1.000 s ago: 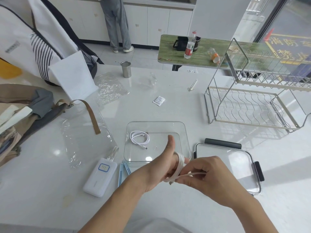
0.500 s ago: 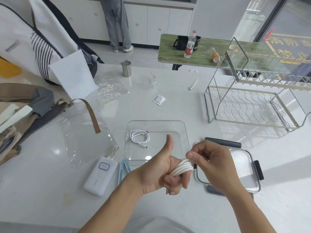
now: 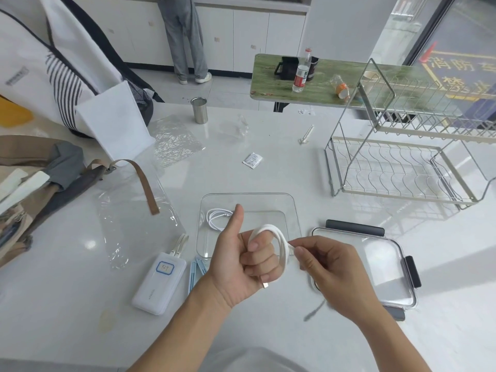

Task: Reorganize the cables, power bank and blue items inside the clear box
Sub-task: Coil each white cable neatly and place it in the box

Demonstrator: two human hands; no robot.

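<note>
**Head cam: cable half coiled, box waiting**

Low centre of frame, the left hand (image 3: 249, 260) is curled with a white cable (image 3: 279, 244) looped round its fingers, thumb up. The right hand (image 3: 328, 267) pinches the loose end just beside it. I'd keep the loops snug and even, then tuck the plug so the coil won't spring open. Lower left on the table (image 3: 308, 170): power bank (image 3: 158, 283), with the blue items (image 3: 195, 272) beside it. Past the hands, the clear box (image 3: 248, 197) holds another coiled cable (image 3: 217, 217).

Steel cup (image 3: 200, 110), wire dish rack (image 3: 402, 157), sachet (image 3: 252, 160), plastic sheets (image 3: 174, 139), bags (image 3: 53, 76), maybe pen (image 3: 306, 134).
</note>
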